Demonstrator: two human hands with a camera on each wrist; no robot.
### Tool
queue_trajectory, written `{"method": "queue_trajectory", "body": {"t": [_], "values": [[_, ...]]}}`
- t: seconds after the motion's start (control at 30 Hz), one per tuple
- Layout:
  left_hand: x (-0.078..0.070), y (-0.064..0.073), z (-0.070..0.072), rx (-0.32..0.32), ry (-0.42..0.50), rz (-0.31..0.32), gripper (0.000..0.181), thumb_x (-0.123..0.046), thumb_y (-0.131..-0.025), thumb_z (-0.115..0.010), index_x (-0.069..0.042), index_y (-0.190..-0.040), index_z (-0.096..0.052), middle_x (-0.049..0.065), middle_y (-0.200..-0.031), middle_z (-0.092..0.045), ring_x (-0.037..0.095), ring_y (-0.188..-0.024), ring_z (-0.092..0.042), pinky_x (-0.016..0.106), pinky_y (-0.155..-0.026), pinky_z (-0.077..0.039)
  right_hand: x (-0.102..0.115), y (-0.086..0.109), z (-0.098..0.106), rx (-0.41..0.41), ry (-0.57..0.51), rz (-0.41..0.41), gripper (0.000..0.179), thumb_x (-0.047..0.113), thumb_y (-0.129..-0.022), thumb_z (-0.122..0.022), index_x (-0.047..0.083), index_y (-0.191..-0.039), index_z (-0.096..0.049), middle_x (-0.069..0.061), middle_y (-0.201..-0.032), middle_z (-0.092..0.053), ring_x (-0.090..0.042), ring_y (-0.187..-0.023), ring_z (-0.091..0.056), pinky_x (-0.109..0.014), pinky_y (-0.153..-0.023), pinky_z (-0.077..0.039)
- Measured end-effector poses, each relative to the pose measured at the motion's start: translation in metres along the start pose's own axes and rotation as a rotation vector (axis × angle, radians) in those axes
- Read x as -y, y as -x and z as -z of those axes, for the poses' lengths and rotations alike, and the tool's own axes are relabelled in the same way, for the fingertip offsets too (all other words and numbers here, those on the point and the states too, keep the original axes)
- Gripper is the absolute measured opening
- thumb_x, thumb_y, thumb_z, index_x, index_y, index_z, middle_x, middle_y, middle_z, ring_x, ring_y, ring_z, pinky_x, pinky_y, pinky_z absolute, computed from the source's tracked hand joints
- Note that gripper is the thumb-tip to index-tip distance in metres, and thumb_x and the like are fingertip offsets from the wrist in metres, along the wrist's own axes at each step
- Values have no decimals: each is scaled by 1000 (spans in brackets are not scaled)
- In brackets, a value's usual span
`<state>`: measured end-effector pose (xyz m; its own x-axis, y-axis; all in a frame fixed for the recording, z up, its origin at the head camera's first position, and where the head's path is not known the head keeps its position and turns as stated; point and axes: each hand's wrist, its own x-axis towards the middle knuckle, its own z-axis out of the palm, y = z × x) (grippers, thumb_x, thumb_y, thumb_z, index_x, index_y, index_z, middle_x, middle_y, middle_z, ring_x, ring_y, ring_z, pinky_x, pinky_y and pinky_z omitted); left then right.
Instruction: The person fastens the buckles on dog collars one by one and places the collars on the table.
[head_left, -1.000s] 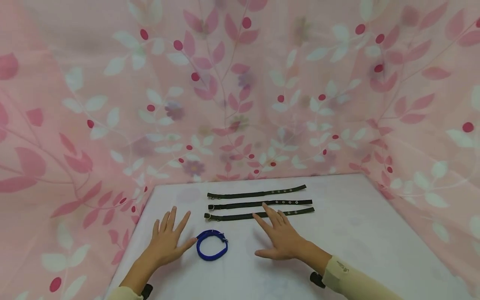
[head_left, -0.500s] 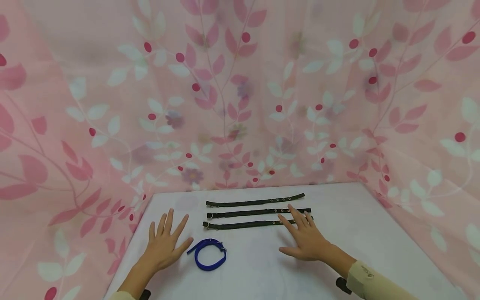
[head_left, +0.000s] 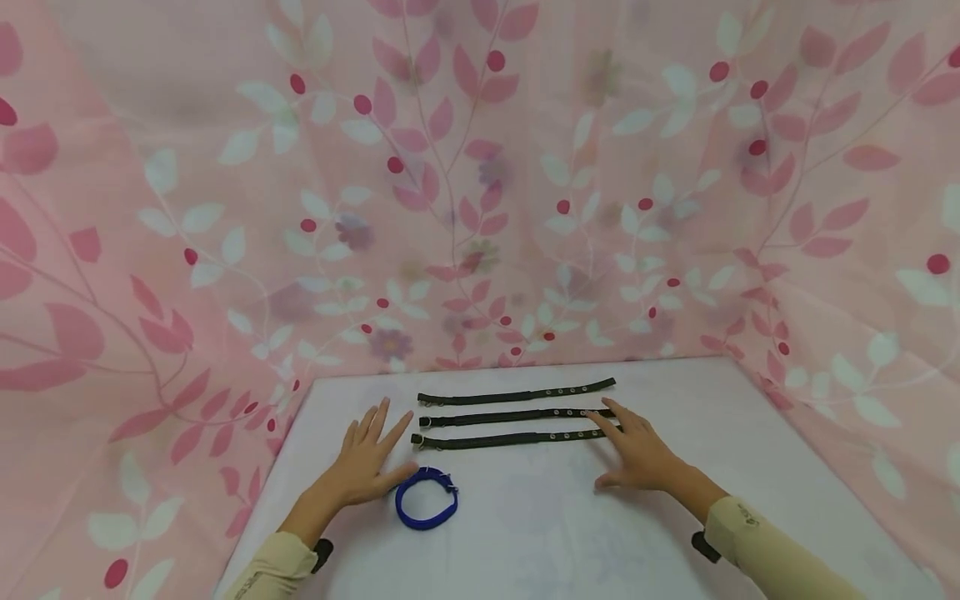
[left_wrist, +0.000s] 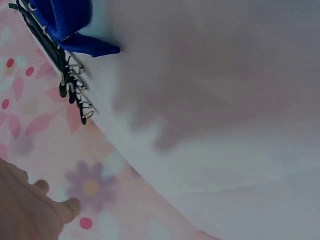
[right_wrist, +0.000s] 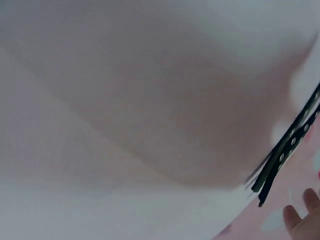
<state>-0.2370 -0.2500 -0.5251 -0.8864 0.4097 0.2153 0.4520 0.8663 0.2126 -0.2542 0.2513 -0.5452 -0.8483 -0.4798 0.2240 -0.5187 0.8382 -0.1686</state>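
A blue buckled collar, fastened into a ring, stands on the white table. Close to its left side is my left hand, fingers spread, the thumb overlapping the collar's loose end in the head view. In the left wrist view that pointed blue end shows apart from the hand. Three dark collars lie straight in a row behind: a back one, a middle one and a front one. Spread and holding nothing, my right hand covers the right tips of the two nearer ones.
White cloth covers the tabletop. Pink leaf-patterned fabric rises behind the table and along both sides. A small black device sits at the right wrist, another at the left.
The right hand has moved right, from the middle of the dark collars to their eyelet ends. My left hand has shifted slightly right, its thumb again over the blue collar's loose end.
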Motion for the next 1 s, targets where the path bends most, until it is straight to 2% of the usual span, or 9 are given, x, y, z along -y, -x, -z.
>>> {"method": "queue_trajectory", "body": {"t": [0.1, 0.23, 0.37, 0.5, 0.6, 0.73, 0.87, 1.0], "values": [[3, -6, -4, 16, 93, -43, 83, -59, -91, -59, -24, -158, -24, 22, -164, -13, 47, -146, -22, 71, -110, -21, -11, -6, -2, -22, -47, -61, 105, 54, -64, -88, 11, -148, -41, -25, -150, -36, -47, -131, -44, -67, -101, -37], [6, -12, -7, 106, 201, 20, 82, -61, -91, -57, -24, -157, -26, 20, -162, -22, 47, -143, -30, 71, -106, -30, -18, -10, -1, 14, -149, -161, 79, 42, -74, -85, 2, -134, -54, -26, -132, -54, -45, -118, -54, -62, -95, -45], [9, -21, -6, 191, 240, 53, 86, -66, -89, -57, -24, -157, -26, 19, -162, -23, 44, -144, -30, 68, -108, -31, -21, -12, 0, 82, -210, -234, 57, 28, -81, -81, -4, -124, -59, -24, -119, -62, -41, -110, -60, -56, -93, -48], [9, -32, -3, 209, 294, 39, 82, -60, -92, -59, -18, -156, -30, 21, -157, -30, 43, -139, -40, 63, -107, -36, -22, -15, -2, 24, -168, -249, 44, 20, -82, -79, -4, -116, -63, -22, -112, -64, -40, -106, -61, -55, -92, -49], [11, -37, -4, 211, 336, 27, 73, -47, -96, -61, -14, -155, -31, 21, -154, -36, 41, -128, -51, 57, -102, -44, -24, -18, -7, -23, -120, -265, 39, 19, -82, -79, -1, -113, -66, -22, -117, -61, -41, -108, -58, -56, -92, -48], [13, -41, -8, 224, 368, 12, 67, -32, -99, -61, -8, -154, -31, 22, -152, -39, 35, -113, -59, 51, -92, -51, -26, -20, -14, 8, -103, -304, 41, 20, -81, -80, -1, -114, -66, -25, -120, -58, -44, -109, -55, -57, -92, -47], [14, -42, -11, 286, 399, 12, 68, -32, -98, -62, -5, -153, -32, 23, -151, -41, 32, -108, -62, 49, -89, -51, -26, -19, -18, 48, -123, -342, 52, 27, -78, -84, 0, -119, -65, -25, -124, -58, -44, -113, -55, -57, -95, -46], [15, -44, -12, 312, 383, 8, 66, -33, -97, -64, -3, -149, -38, 23, -146, -47, 27, -101, -64, 45, -84, -53, -26, -21, -19, 29, -141, -331, 58, 32, -75, -85, 1, -120, -65, -24, -126, -59, -44, -116, -55, -59, -96, -46]]}}
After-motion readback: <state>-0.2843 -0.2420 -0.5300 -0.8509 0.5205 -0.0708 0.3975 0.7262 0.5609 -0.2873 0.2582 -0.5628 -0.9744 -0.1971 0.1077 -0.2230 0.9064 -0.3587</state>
